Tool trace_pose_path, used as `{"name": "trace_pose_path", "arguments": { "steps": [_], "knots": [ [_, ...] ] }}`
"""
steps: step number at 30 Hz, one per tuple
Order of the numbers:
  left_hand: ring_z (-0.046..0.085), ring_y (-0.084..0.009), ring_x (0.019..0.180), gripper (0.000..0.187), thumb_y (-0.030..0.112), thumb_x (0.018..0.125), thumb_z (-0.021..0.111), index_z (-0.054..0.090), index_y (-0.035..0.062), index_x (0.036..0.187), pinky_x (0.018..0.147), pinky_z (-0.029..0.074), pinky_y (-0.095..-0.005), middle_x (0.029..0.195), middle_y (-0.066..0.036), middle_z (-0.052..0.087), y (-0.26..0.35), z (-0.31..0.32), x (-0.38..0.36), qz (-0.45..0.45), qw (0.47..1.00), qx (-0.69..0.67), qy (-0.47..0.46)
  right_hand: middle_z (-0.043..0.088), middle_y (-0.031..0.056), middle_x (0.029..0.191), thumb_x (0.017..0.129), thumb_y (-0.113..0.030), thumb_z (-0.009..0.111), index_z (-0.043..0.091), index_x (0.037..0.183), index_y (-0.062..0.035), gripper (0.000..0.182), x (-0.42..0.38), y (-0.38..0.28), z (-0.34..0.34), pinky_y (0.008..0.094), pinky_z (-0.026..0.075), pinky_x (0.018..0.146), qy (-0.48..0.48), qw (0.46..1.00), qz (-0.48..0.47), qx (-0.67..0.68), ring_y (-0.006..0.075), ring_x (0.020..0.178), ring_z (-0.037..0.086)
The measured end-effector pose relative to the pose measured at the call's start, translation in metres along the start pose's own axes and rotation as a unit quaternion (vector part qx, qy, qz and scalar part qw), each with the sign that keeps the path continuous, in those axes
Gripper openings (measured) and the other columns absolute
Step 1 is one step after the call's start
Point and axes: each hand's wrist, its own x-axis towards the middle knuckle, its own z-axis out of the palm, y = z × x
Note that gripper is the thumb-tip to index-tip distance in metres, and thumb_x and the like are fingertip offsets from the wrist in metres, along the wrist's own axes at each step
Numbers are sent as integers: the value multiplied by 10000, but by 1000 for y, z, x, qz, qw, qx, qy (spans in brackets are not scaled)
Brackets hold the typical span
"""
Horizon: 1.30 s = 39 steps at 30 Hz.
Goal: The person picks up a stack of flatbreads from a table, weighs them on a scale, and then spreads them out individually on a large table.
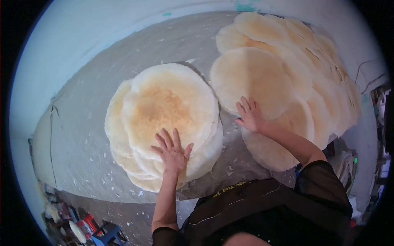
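Observation:
A stack of large, round, thin flatbreads [168, 94], pale at the rim and browned in the middle, lies in front of me. My left hand [171, 152] rests on the near part of its top flatbread, fingers spread and nothing gripped. To the right, more flatbreads overlap in a wide heap, a smooth pale flatbread [250, 74] uppermost at its left side. Over the near left edge of that piece is my right hand [249, 115], palm down with fingers apart. Lower flatbreads show only as edges under the top ones.
Both piles lie on a broad grey cloth-covered surface [82, 110] scattered with pale crumbs. A white wall [123, 24] curves behind it. At lower left on the floor stand a blue stool [108, 234] and red items [87, 224]. A cable [365, 67] hangs at right.

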Motion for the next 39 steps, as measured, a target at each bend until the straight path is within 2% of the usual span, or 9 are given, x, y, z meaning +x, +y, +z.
{"name": "trace_pose_path", "arguments": {
  "steps": [4, 15, 20, 24, 26, 30, 33, 35, 39],
  "knots": [
    [3, -438, 1256, 757, 587, 769, 398, 191, 135, 1340, 910, 21, -655, 1380, -230, 33, 4, 8, -1, 3, 1000, -13, -21, 437, 213, 1136, 666, -277, 590, 462, 1096, 54, 557, -3, -12, 0, 425, 386, 797, -29, 990, -12, -141, 341, 1032, 418],
    [57, -394, 1268, 742, 588, 746, 430, 298, 107, 1297, 942, 6, -619, 1367, -221, 129, 6, -9, 0, -13, 997, -71, -26, 516, 188, 991, 659, -157, 544, 548, 945, 27, 341, 11, 1, -16, 439, 391, 790, 24, 998, 37, 43, 329, 938, 490],
    [445, -365, 1058, 511, 106, 679, 634, 435, 7, 1139, 876, 380, -370, 1165, -220, 442, 15, -16, -2, 123, 923, -344, 118, 524, 192, 999, 642, -155, 558, 569, 903, 15, 312, 12, -3, -9, 451, 390, 788, 4, 999, 37, -3, 330, 923, 498],
    [562, -267, 885, 325, 60, 697, 603, 532, 1, 1009, 777, 440, -315, 949, -165, 574, 50, -11, -17, 77, 882, -465, 16, 589, 161, 772, 619, -159, 549, 613, 764, -18, 212, 32, 8, 20, 422, 441, 651, -54, 992, 97, 64, 294, 722, 563],
    [574, -200, 850, 294, 86, 721, 616, 538, 7, 993, 752, 455, -293, 884, -120, 601, 59, -4, -20, 65, 843, -529, -74, 576, 148, 641, 615, -155, 535, 619, 698, -44, 162, 45, 34, 4, 400, 443, 554, -68, 997, -5, -31, 284, 606, 565],
    [565, -190, 857, 366, 100, 739, 633, 481, -18, 1050, 745, 464, -284, 965, -116, 573, 82, -17, -13, 45, 751, -642, -145, 544, 167, 609, 640, -131, 500, 560, 631, -44, 107, 48, 74, -79, 428, 428, 536, 158, 970, -94, 156, 342, 570, 535],
    [560, -213, 877, 393, 83, 755, 619, 437, -45, 1080, 748, 473, -306, 1017, -119, 545, 109, -32, 4, -19, 611, -775, -162, 465, 161, 567, 674, -83, 514, 451, 604, -29, 108, 25, 41, -135, 413, 378, 514, 79, 987, -9, 143, 346, 551, 479],
    [558, -246, 889, 412, 85, 762, 612, 415, -55, 1096, 737, 486, -329, 1049, -136, 524, 124, -31, 17, -63, 501, -848, -161, 433, 152, 542, 686, -95, 537, 443, 606, -22, 143, 1, 15, -128, 380, 371, 492, 73, 964, -71, 246, 311, 522, 476],
    [564, -223, 887, 448, 10, 727, 614, 370, -13, 1102, 714, 505, -339, 1009, -141, 535, 129, -5, 40, -39, 410, -877, -247, 485, 65, 589, 685, -133, 664, 548, 717, -8, 173, -29, -13, -92, 274, 377, 494, -77, 861, -51, 500, 132, 541, 491]
  ]
}}
